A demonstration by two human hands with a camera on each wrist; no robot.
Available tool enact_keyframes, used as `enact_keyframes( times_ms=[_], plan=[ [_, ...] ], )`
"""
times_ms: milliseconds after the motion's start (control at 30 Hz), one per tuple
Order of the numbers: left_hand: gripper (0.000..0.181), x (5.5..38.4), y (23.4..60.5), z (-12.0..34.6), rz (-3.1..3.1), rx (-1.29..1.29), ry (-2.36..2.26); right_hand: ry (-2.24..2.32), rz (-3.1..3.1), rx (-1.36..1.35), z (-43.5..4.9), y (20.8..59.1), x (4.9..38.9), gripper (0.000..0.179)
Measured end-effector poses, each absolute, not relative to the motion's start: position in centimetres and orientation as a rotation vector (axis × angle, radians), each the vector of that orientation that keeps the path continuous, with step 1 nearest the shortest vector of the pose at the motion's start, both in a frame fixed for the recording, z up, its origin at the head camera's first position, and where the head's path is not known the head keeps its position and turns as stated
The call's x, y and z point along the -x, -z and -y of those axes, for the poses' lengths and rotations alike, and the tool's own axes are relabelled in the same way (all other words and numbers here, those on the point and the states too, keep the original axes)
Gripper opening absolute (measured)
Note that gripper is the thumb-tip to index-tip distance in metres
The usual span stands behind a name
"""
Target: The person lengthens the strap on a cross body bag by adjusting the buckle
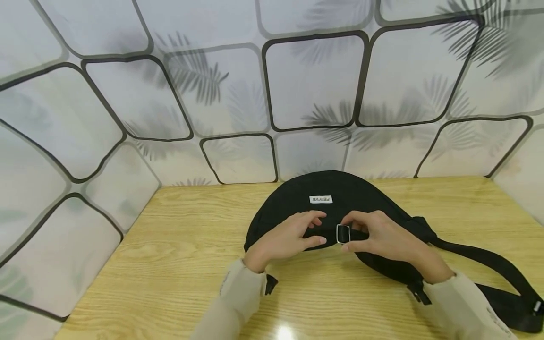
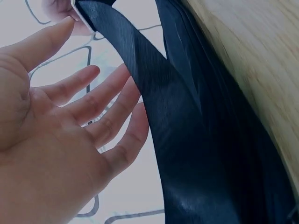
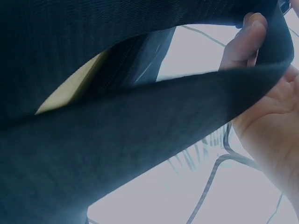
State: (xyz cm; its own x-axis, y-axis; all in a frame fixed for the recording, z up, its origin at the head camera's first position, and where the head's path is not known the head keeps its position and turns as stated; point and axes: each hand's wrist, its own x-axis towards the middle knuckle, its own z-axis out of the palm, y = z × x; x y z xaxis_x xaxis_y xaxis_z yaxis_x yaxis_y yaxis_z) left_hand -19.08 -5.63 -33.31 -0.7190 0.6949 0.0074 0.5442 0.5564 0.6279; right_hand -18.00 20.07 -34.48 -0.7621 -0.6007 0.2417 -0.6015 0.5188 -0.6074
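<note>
A black belt bag [image 1: 284, 208] with a small white label [image 1: 320, 199] lies on the table. Over its front edge, my right hand [image 1: 384, 236] pinches the strap beside a metal slider buckle [image 1: 343, 234], thumb below and fingers above. In the right wrist view the black strap [image 3: 154, 112] forms a loop around the fingertips. To the left of the buckle is my left hand [image 1: 282, 238], its fingers spread and loosely bent, holding nothing. The left wrist view has its fingertips right at the edge of the strap [image 2: 163, 107].
More strap [image 1: 480, 252] loops across the wooden table [image 1: 178, 264] to the right. Black plastic clips show by the left sleeve [image 1: 271, 284] and the right sleeve [image 1: 418, 293]. A patterned cloth wall [image 1: 314, 80] rises behind and to the left.
</note>
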Motion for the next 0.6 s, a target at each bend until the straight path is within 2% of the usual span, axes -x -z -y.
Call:
enact_keyframes(
  times_ms=[600],
  plan=[
    [0.058, 19.5, 33.6, 2.5, -2.42, -1.108, -0.963, -1.151, 2.733, -1.096, -20.3, 34.7, 17.9, 0.04]
  ],
)
